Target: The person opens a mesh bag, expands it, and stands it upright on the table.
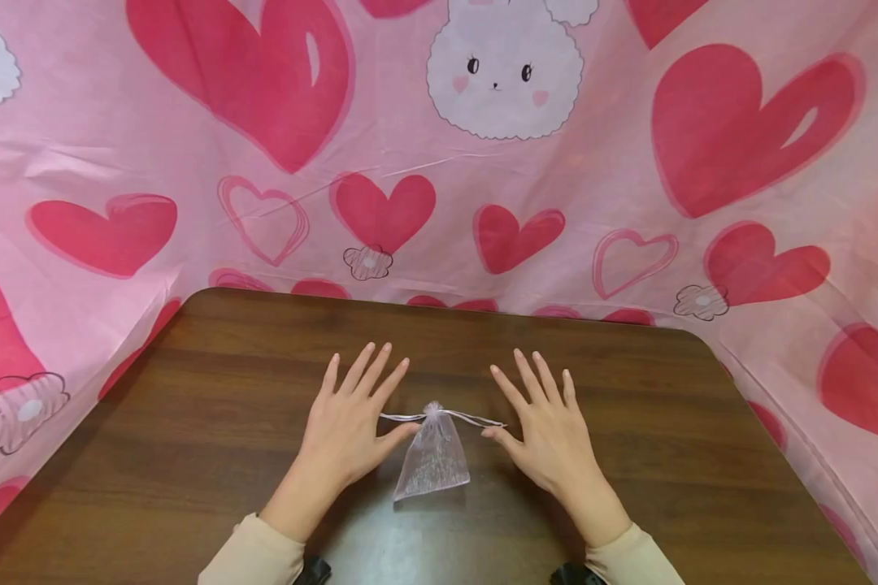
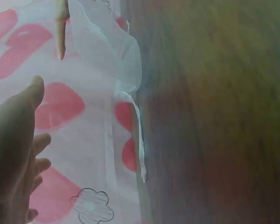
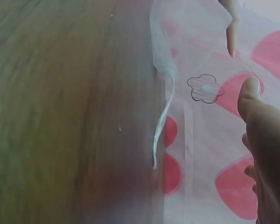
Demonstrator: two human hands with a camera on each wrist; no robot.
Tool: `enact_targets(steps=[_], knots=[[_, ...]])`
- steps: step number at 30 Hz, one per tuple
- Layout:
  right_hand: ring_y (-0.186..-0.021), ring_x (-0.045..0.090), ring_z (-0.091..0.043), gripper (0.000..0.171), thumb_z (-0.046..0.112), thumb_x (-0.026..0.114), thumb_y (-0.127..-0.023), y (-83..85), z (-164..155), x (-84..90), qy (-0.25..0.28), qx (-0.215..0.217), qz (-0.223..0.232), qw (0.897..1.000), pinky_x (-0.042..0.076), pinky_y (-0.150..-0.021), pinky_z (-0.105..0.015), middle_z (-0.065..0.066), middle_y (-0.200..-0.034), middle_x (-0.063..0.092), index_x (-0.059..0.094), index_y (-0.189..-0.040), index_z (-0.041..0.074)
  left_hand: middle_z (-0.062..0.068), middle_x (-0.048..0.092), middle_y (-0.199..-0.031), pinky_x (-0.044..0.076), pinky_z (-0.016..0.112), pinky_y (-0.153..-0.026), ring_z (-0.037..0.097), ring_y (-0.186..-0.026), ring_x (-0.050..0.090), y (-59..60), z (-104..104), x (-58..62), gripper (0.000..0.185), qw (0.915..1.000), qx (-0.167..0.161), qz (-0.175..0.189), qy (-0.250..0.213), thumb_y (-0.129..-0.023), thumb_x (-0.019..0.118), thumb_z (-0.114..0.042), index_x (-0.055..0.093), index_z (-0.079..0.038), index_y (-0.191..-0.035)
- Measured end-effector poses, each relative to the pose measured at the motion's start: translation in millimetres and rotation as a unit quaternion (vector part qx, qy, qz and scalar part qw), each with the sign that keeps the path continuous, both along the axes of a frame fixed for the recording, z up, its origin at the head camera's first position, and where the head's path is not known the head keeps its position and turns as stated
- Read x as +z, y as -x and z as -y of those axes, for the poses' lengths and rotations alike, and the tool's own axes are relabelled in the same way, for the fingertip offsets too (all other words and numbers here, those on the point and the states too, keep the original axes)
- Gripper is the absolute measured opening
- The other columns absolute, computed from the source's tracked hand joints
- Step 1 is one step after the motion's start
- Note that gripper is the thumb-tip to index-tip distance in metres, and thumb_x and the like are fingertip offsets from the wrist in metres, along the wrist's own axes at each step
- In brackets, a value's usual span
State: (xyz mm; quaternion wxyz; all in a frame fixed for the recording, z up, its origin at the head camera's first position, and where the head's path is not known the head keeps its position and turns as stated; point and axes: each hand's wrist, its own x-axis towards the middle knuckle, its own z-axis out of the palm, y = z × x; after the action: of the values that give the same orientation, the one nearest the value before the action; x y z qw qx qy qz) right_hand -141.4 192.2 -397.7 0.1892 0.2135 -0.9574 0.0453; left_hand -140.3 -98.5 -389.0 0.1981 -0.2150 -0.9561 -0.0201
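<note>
A small sheer white drawstring pouch lies flat on the dark wooden table, its neck gathered and its thin ribbon ends spread to both sides. My left hand rests palm down just left of it, fingers straight and spread, thumb tip close to the pouch's edge. My right hand lies flat on the other side, thumb near the right ribbon end. The left wrist view shows the pouch and a ribbon beside my left hand. The right wrist view shows the pouch, ribbon and right hand.
A pink cloth printed with red hearts and a white bunny hangs behind and around the table. The table's rounded back corners meet the cloth.
</note>
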Motion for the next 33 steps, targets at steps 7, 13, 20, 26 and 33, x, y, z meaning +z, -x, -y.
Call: enact_targets(steps=[7,13,20,26,33], knots=[[-0.150,0.012,-0.031,0.081,0.061,0.063,-0.087,5.7,9.9,-4.4,-0.006,0.016,0.006,1.000,0.008,-0.115,-0.060,-0.009,-0.163,0.022,0.036,-0.154,0.027,0.005,0.026,-0.162,0.001,0.052,-0.118,0.025,-0.150,0.017,6.7,-3.5,-4.2,0.083,0.9999,-0.003,0.014,0.009,-0.087,0.053,-0.071,0.037,-0.025,-0.154],[-0.149,0.014,-0.031,0.078,0.063,0.059,-0.089,13.4,18.4,-4.1,-0.019,0.019,0.011,1.000,0.009,-0.115,-0.059,-0.010,-0.162,0.025,0.036,-0.154,0.027,0.005,0.028,-0.161,0.003,0.053,-0.117,0.025,-0.149,0.018,12.6,-2.9,-6.1,0.082,0.9995,-0.009,0.021,0.021,-0.088,0.051,-0.072,0.038,-0.024,-0.153],[-0.150,0.014,-0.030,0.077,0.064,0.056,-0.091,20.9,27.1,-0.8,-0.027,0.029,0.026,0.999,0.010,-0.116,-0.057,-0.010,-0.161,0.027,0.036,-0.154,0.026,0.004,0.029,-0.160,0.005,0.054,-0.117,0.024,-0.149,0.019,20.7,-1.3,-7.9,0.080,0.9988,-0.034,0.024,0.027,-0.089,0.049,-0.072,0.040,-0.024,-0.152],[-0.149,0.016,-0.029,0.073,0.062,0.055,-0.093,25.2,34.1,2.6,-0.030,0.047,0.048,0.997,0.014,-0.116,-0.056,-0.010,-0.160,0.028,0.039,-0.153,0.025,0.004,0.029,-0.160,0.008,0.054,-0.117,0.025,-0.149,0.021,27.2,-1.9,-8.5,0.078,0.9974,-0.049,0.050,0.018,-0.090,0.052,-0.070,0.042,-0.023,-0.151],[-0.147,0.026,-0.029,0.066,0.058,0.059,-0.093,29.2,42.2,4.0,-0.011,0.072,0.076,0.994,0.019,-0.115,-0.055,-0.012,-0.153,0.040,0.048,-0.148,0.023,0.006,0.030,-0.160,0.014,0.057,-0.116,0.027,-0.149,0.019,37.6,-3.2,-9.2,0.077,0.9882,-0.085,0.127,-0.016,-0.090,0.057,-0.064,0.041,-0.020,-0.152]])
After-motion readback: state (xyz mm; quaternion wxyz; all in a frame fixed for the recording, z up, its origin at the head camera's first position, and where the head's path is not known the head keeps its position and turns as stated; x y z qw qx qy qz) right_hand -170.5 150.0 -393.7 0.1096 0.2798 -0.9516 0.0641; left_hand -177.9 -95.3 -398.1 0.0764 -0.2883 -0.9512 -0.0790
